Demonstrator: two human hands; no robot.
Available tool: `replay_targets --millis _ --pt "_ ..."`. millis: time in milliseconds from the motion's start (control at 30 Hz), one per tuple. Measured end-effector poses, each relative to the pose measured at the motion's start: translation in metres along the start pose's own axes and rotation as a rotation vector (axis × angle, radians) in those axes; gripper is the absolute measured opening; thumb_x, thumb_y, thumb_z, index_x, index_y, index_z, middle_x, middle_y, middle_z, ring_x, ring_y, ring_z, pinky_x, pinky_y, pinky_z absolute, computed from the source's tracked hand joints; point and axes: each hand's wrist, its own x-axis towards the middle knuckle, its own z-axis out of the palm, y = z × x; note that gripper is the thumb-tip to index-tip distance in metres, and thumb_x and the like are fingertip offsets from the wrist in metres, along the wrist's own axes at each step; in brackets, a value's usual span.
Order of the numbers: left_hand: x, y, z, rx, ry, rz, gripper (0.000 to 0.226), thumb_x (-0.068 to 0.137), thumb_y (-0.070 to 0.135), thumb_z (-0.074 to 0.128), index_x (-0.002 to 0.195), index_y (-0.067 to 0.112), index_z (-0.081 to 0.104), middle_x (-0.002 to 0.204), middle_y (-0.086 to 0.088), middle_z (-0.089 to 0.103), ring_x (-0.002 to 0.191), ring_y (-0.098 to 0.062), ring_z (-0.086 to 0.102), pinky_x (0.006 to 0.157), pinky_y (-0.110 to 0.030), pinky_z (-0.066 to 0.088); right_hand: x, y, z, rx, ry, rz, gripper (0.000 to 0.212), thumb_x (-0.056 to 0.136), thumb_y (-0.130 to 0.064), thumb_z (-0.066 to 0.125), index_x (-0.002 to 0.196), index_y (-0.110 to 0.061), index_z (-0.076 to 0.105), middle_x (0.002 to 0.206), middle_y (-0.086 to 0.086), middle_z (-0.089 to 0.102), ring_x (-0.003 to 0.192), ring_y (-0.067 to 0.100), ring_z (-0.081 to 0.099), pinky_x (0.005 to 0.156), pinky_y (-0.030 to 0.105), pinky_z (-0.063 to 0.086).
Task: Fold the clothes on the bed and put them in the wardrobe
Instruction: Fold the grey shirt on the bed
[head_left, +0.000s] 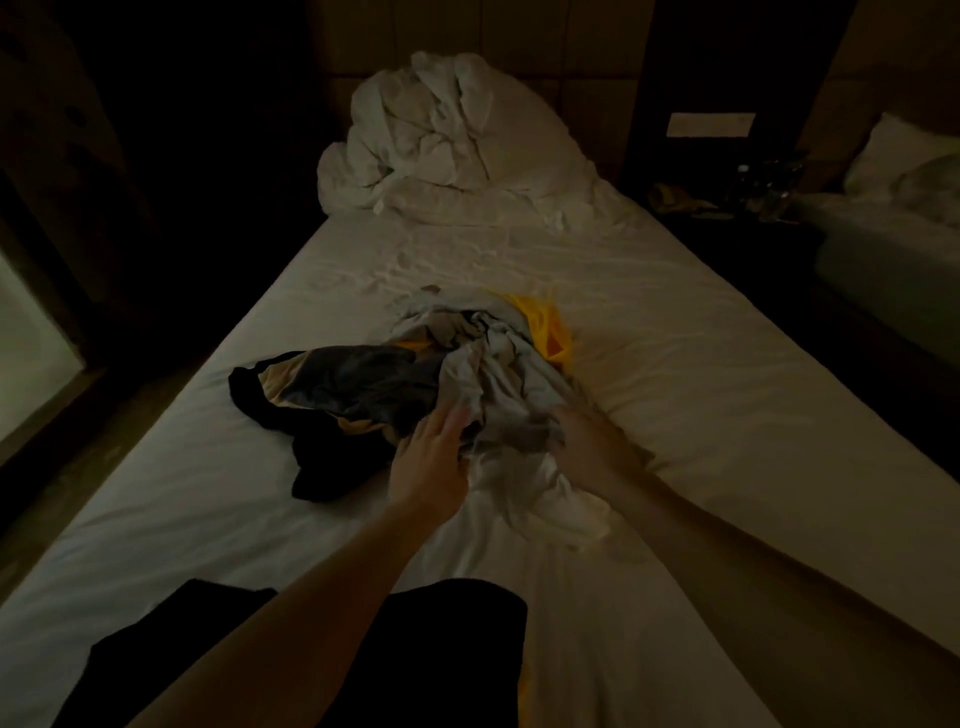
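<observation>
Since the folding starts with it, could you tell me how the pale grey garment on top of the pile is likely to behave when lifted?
The pale grey garment lies crumpled in soft creases, so it will probably hang floppy. It looks thin, so likely light. It overlaps the dark garment and yellow garment, so lifting may drag them along.

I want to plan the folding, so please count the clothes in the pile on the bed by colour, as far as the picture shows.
White or pale grey garment: 1
Yellow garment: 1
Black and tan garment: 1
Total: 3 that can be told apart; the pile is crumpled and dim, so more may be hidden.
</observation>
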Motion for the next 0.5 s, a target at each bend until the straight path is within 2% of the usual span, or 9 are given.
replay_targets --millis 33,100,167,200,233,300,367,433,500 --pt "0.007 0.000 0.006 0.012 -0.004 0.003 0.063 0.097 0.029 0.052 0.151 0.034 0.021 0.158 0.008 0.021 0.144 -0.017 0.025 0.113 -0.039 0.028 0.005 0.002 0.006 -0.006 0.000 -0.010 0.021 0.097 -0.027 0.044 0.114 -0.023 0.056 0.122 0.005 0.057 0.117 0.030 0.053 0.091 0.043 0.047" --pt "0.021 -0.001 0.017 0.021 -0.018 -0.034 0.053 0.096 0.029 0.050 0.146 0.032 0.034 0.149 0.003 0.040 0.136 -0.021 0.039 0.108 -0.039 0.032 0.012 0.007 0.014 -0.034 -0.005 -0.018 0.023 0.099 -0.024 0.041 0.117 -0.024 0.055 0.126 0.006 0.055 0.117 0.029 0.052 0.092 0.044 0.047" --pt "0.033 -0.002 0.022 -0.006 0.010 -0.072 0.031 0.092 0.024 0.052 0.123 0.026 0.058 0.120 -0.002 0.061 0.114 -0.024 0.055 0.095 -0.038 0.041 0.017 0.011 0.017 -0.079 0.003 -0.039 0.028 0.101 -0.019 0.038 0.126 -0.021 0.050 0.135 0.007 0.051 0.122 0.029 0.048 0.098 0.043 0.044" --pt "0.037 -0.002 0.022 -0.048 0.057 -0.086 0.019 0.091 0.021 0.053 0.107 0.022 0.063 0.105 -0.003 0.064 0.101 -0.024 0.060 0.084 -0.036 0.044 0.018 0.010 0.015 -0.084 0.027 -0.051 0.032 0.101 -0.016 0.038 0.132 -0.017 0.047 0.138 0.008 0.048 0.124 0.028 0.047 0.099 0.041 0.043" --pt "0.039 -0.001 0.019 -0.134 0.100 -0.104 0.010 0.091 0.016 0.053 0.092 0.019 0.062 0.092 -0.002 0.062 0.087 -0.022 0.059 0.074 -0.033 0.044 0.019 0.010 0.011 -0.054 0.073 -0.047 0.036 0.101 -0.013 0.038 0.136 -0.014 0.043 0.139 0.010 0.047 0.125 0.029 0.047 0.098 0.039 0.041" --pt "0.040 0.006 0.006 -0.411 0.194 -0.146 0.024 0.092 0.003 0.048 0.074 0.018 0.048 0.073 0.002 0.050 0.066 -0.011 0.046 0.064 -0.026 0.036 0.019 0.009 -0.003 0.068 0.221 -0.003 0.037 0.098 -0.006 0.040 0.135 -0.010 0.042 0.133 0.013 0.051 0.120 0.030 0.049 0.092 0.036 0.041" --pt "0.037 0.013 -0.013 -0.657 0.294 -0.197 0.033 0.093 -0.006 0.037 0.069 0.017 0.037 0.068 0.004 0.038 0.059 -0.006 0.032 0.054 -0.016 0.029 0.015 0.008 -0.020 0.192 0.403 -0.008 0.025 0.097 -0.004 0.041 0.121 -0.009 0.047 0.120 0.015 0.055 0.110 0.031 0.053 0.083 0.036 0.041" --pt "0.030 0.020 -0.038 -0.765 0.340 -0.231 0.023 0.090 -0.012 0.030 0.076 0.005 0.036 0.072 0.000 0.036 0.061 -0.009 0.029 0.048 -0.012 0.024 0.008 0.005 -0.043 0.297 0.482 -0.045 0.006 0.101 -0.017 0.041 0.104 -0.014 0.045 0.106 0.012 0.056 0.096 0.030 0.056 0.073 0.037 0.043" --pt "0.019 0.029 -0.063 -0.795 0.356 -0.227 0.019 0.090 -0.012 0.029 0.086 0.001 0.041 0.075 -0.003 0.039 0.063 -0.013 0.033 0.050 -0.009 0.030 -0.003 0.001 -0.070 0.248 0.407 -0.135 0.027 0.097 -0.040 0.053 0.103 -0.017 0.043 0.102 0.007 0.052 0.086 0.024 0.053 0.068 0.038 0.045"
